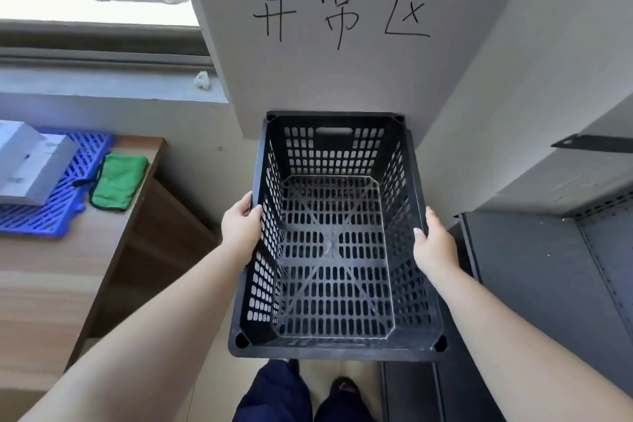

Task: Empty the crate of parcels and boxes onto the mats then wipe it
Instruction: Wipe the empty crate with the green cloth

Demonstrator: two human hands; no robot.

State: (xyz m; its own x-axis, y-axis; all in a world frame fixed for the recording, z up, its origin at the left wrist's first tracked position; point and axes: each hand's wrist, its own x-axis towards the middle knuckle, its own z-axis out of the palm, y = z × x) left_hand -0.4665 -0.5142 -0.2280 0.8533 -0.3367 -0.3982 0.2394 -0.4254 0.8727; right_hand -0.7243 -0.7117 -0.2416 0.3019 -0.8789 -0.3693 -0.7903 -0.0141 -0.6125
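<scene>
A black perforated plastic crate (334,351) hangs in front of me, held off the floor, with nothing inside it. My left hand (241,224) grips its left rim, thumb over the top edge. My right hand (433,243) grips the right rim the same way. On the wooden table to the left lies a blue slatted mat (58,212) with white boxes (30,164) stacked on it. A green cloth (118,180) lies on the table beside the mat.
The crate's far end is near a grey pillar (308,79) with black handwriting. Dark metal shelving (548,267) stands close on the right. The wooden table (51,284) fills the left side. A window ledge (102,82) runs behind it. My legs are below the crate.
</scene>
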